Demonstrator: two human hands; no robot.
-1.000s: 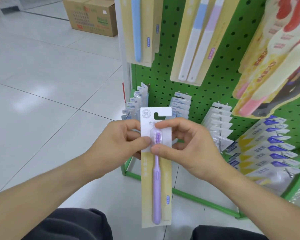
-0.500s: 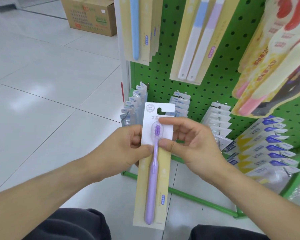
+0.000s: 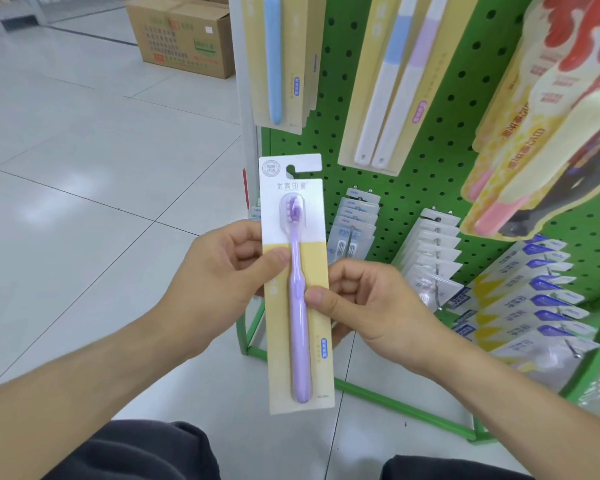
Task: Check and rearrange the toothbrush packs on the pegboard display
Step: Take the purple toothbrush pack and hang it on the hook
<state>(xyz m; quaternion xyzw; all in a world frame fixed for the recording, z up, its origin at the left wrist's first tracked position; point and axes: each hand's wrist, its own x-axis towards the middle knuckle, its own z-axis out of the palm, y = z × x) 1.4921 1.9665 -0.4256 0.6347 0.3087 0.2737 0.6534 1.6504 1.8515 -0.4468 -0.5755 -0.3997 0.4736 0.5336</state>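
I see my left hand and right hand pinching a long white-and-yellow card pack with a purple toothbrush, upright between them. Behind my hands stands the green perforated pegboard with hanging packs.

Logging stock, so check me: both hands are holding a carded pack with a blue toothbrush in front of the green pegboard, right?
Not quite: the head view shows the toothbrush pack holds a purple toothbrush, not a blue one. The rest stands: the left hand and right hand both hold it in front of the green pegboard.
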